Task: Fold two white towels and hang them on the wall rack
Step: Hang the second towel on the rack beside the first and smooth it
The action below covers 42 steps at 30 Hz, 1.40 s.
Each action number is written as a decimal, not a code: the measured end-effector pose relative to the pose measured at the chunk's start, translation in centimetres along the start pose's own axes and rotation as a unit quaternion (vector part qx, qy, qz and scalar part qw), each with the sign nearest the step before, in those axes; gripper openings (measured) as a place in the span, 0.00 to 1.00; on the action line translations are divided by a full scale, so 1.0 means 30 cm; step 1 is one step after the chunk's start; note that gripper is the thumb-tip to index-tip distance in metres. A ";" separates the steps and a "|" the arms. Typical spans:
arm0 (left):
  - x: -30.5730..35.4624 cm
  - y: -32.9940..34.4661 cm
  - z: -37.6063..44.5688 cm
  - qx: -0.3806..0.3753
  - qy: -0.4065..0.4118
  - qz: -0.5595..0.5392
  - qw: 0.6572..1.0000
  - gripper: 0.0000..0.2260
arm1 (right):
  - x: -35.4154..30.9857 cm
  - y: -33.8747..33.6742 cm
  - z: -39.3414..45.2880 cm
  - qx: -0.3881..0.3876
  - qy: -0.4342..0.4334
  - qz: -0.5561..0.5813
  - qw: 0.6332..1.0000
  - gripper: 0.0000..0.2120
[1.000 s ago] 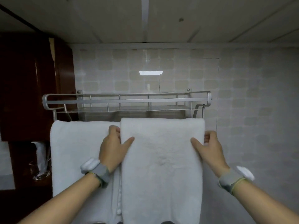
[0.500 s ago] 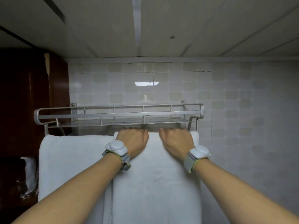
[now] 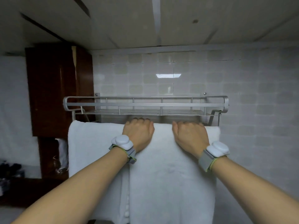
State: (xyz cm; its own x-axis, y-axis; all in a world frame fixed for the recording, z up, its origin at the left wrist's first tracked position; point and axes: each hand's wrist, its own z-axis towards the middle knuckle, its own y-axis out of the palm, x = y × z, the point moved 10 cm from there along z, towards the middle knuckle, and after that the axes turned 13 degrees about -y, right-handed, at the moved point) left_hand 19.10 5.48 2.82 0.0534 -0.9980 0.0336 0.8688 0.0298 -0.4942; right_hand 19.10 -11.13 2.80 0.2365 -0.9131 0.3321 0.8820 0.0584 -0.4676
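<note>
right towel point(image 3: 171, 167) draped on rack point(image 3: 145, 104) | left hand point(image 3: 139, 135), right hand point(image 3: 190, 137) grip its top fold | step: seating second towel | next: release, smooth

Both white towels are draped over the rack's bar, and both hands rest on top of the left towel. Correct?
Not quite. The head view shows the left hand and right hand on top of the right towel, not the left towel. Both towels do hang from the wall rack.

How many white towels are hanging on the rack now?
2. The left towel hangs on the left part of the rack. The right towel hangs beside it, overlapping its edge, with the left hand and right hand on its top fold.
</note>
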 end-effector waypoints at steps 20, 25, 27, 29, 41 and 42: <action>-0.028 0.001 0.001 -0.033 -0.004 0.008 0.999 0.18 | -0.077 -0.009 0.008 0.040 0.014 -0.009 0.999 0.21; -0.047 -0.023 -0.017 0.012 0.018 0.006 1.000 0.17 | -0.099 -0.014 0.012 0.033 0.000 -0.005 0.999 0.21; -0.060 -0.018 -0.005 0.018 0.030 -0.006 0.999 0.17 | -0.110 -0.010 0.026 0.030 0.002 -0.011 0.999 0.21; -0.043 -0.009 0.003 0.022 0.050 -0.033 0.998 0.16 | -0.093 0.001 0.027 0.012 0.019 -0.028 0.999 0.21; -0.012 0.016 -0.003 0.004 0.122 -0.128 0.984 0.15 | -0.150 -0.021 0.022 -0.056 0.072 -0.031 0.995 0.21; 0.002 0.005 -0.017 -0.001 0.139 -0.132 0.981 0.14 | -0.162 -0.026 0.018 -0.067 0.068 -0.036 0.995 0.23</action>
State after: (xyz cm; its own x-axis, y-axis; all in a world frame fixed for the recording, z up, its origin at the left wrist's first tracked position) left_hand 19.00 5.41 2.30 -0.3099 -0.9477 -0.0765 0.8331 -0.2319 -0.5021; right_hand 17.47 -6.53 2.00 0.1088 -0.9596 0.2595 0.8307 -0.0557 -0.5540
